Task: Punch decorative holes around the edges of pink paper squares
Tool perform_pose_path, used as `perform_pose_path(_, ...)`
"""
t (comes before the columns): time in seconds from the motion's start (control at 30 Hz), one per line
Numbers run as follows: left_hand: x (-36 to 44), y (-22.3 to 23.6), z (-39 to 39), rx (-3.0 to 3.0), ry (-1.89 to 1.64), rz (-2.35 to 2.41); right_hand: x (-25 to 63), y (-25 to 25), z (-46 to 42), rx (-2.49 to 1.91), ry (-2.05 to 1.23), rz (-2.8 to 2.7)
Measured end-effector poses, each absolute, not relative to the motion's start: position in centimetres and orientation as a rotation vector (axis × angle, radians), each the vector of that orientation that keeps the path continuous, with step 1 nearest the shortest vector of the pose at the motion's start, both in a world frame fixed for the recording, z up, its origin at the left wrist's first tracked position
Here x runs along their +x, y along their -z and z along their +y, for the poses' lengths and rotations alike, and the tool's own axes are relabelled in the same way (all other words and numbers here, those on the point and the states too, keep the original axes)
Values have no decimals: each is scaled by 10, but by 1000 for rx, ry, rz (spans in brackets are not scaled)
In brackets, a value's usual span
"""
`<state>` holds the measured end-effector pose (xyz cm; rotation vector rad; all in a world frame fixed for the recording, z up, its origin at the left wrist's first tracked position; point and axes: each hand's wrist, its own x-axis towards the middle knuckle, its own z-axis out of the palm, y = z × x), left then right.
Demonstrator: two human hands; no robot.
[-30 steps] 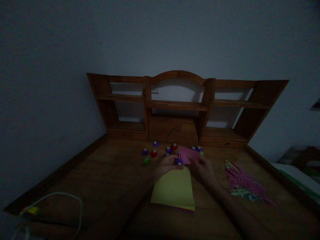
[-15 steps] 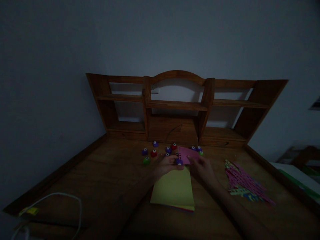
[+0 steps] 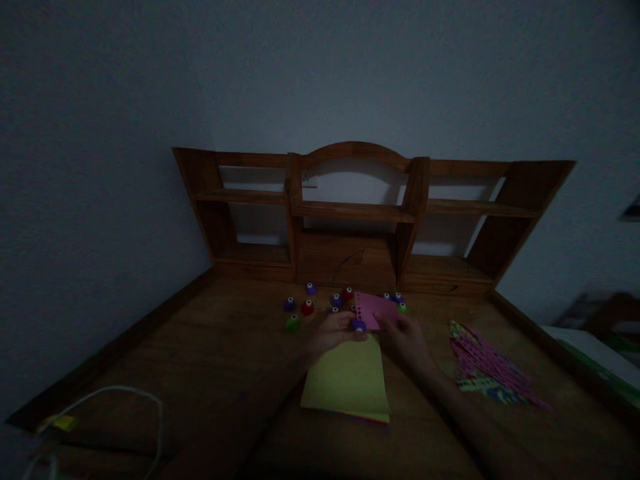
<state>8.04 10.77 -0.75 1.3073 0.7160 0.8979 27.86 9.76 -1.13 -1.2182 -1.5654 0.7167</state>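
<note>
My left hand (image 3: 336,329) is closed around a small purple craft punch (image 3: 359,325), which sits at the lower left corner of a pink sheet of paper (image 3: 374,308). A row of small holes runs down that sheet's left edge. Pinched between the fingers of my right hand (image 3: 406,332) is the sheet's lower right part. Below both hands lies a stack of paper with a yellow sheet (image 3: 346,380) on top. Whether the paper's edge sits inside the punch is too dark to tell.
Several more punches stand behind my hands, including a green one (image 3: 293,323) and a red one (image 3: 308,307). To the right lies a pile of pink, yellow and blue paper strips (image 3: 493,367). A wooden shelf (image 3: 355,212) backs the desk; a white cable (image 3: 161,427) loops at left.
The pink sheet has shifted very slightly to the left beside the purple punch. Both hands keep their grip and nearly the same place.
</note>
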Motion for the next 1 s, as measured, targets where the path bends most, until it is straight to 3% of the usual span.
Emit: perform_pose_path(1.0, 81, 18, 106, 1357, -908, 740, 285, 8, 99, -1318, -783, -1449)
